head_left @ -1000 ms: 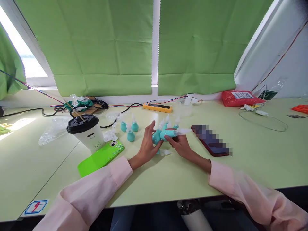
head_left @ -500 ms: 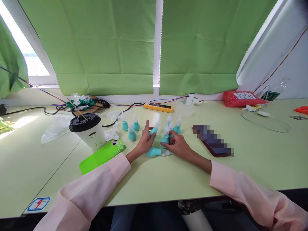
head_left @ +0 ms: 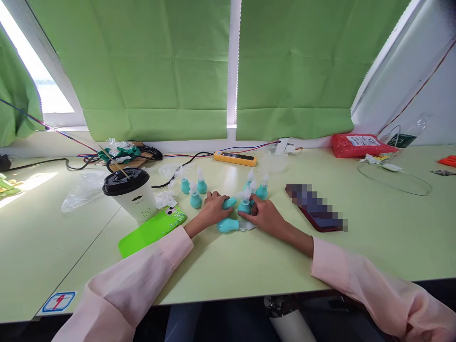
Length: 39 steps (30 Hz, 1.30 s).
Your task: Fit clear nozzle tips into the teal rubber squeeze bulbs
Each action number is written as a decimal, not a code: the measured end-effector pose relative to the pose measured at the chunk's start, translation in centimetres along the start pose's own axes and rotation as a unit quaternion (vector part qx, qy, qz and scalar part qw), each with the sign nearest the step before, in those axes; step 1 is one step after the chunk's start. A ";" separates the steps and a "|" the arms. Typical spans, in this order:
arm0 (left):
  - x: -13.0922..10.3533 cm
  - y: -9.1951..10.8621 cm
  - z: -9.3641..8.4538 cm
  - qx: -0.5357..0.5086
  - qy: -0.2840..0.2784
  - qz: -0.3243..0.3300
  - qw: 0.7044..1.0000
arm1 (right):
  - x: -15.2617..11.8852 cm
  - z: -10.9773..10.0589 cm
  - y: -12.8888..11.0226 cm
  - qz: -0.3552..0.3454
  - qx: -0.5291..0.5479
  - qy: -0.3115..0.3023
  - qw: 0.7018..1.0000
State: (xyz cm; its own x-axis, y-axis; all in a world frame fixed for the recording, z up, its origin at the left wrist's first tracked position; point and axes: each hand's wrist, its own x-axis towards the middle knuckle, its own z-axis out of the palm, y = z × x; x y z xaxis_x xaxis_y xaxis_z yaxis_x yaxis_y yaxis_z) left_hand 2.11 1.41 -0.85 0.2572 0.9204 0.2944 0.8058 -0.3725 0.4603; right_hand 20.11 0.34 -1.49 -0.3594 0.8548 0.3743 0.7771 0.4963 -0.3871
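Observation:
Thumb and fingers of my left hand [head_left: 213, 209] close round a teal bulb nasal aspirator [head_left: 229, 203], which leans with its pale tip toward the right. Just right of it, my right hand [head_left: 263, 212] pinches an upright aspirator [head_left: 244, 206] at its side. In front of both hands a further aspirator [head_left: 228, 225] lies flat, its clear tip pointing right. Several more stand upright: a group left of my left hand, including one aspirator [head_left: 195, 199], and others behind my right hand, including one aspirator [head_left: 261, 191].
A lidded paper cup [head_left: 137, 204] stands at left beside a green phone case [head_left: 142, 237]. A dark phone [head_left: 313, 209] lies to the right. Behind are a yellow meter-like device [head_left: 235, 158], cables and plastic wrap. Far right sits a red packet [head_left: 356, 146].
The aspirator in my left hand has tipped from near upright down toward the right. My left fingers have curled lower over it. My right hand keeps its hold almost unmoved.

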 end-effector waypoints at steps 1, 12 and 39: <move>0.0 0.1 -0.1 0.004 0.003 0.001 1.000 | 0.0 0.0 0.0 -0.001 -0.008 0.002 1.000; 1.0 -1.2 -0.2 -0.042 0.089 -0.015 0.995 | -0.1 -0.1 0.1 -0.002 -0.099 0.052 0.994; -4.7 2.6 -1.0 -0.002 -0.052 0.196 0.979 | -1.1 -2.5 -1.1 -0.135 0.151 -0.076 0.976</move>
State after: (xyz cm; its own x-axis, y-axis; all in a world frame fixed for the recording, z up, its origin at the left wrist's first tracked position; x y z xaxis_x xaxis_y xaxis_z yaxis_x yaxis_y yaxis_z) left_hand 2.45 -4.04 -0.17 0.5990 0.7140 0.3625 0.6328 -0.6995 0.3321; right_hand 20.96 -1.52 0.59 -0.6205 0.6875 0.3772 0.4642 0.7097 -0.5300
